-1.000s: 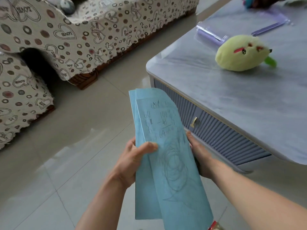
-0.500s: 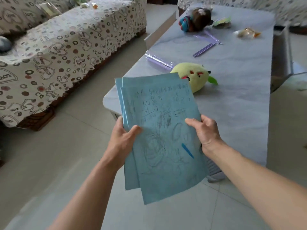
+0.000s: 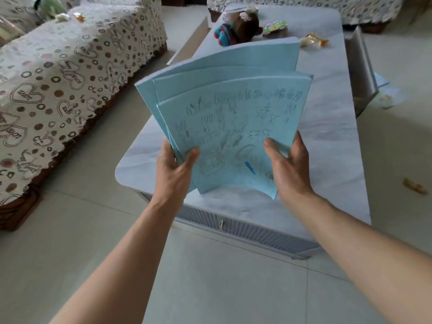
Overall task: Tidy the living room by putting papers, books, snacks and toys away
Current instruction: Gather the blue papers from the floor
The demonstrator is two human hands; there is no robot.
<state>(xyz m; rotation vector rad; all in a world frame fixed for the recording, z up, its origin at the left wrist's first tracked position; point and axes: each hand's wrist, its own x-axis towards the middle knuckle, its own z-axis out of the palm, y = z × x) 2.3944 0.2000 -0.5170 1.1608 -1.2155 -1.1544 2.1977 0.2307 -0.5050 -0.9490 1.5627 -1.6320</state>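
Observation:
I hold a fanned stack of light blue papers [image 3: 233, 108] upright over the near end of the grey marble coffee table [image 3: 327, 141]; the front sheet is covered in pencil scribbles. My left hand [image 3: 174, 170] grips the stack's lower left edge, thumb on the front. My right hand [image 3: 288, 167] grips the lower right edge, thumb on the front sheet. A brown-haired doll [image 3: 236, 29] lies at the table's far end, beside snack packets [image 3: 275, 26] and a wrapped snack [image 3: 314, 40]. The papers hide the table's middle.
A sofa with a heart-patterned cover [image 3: 58, 78] runs along the left, small items on its seat. An open drawer [image 3: 360, 71] juts from the table's right side. A snack wrapper [image 3: 412, 185] and white scraps [image 3: 385, 97] lie on the tiled floor at right.
The papers rose and fanned out wider over the table. My view swung to face the table's short end; the yellow-green plush and purple pens are now hidden behind the sheets.

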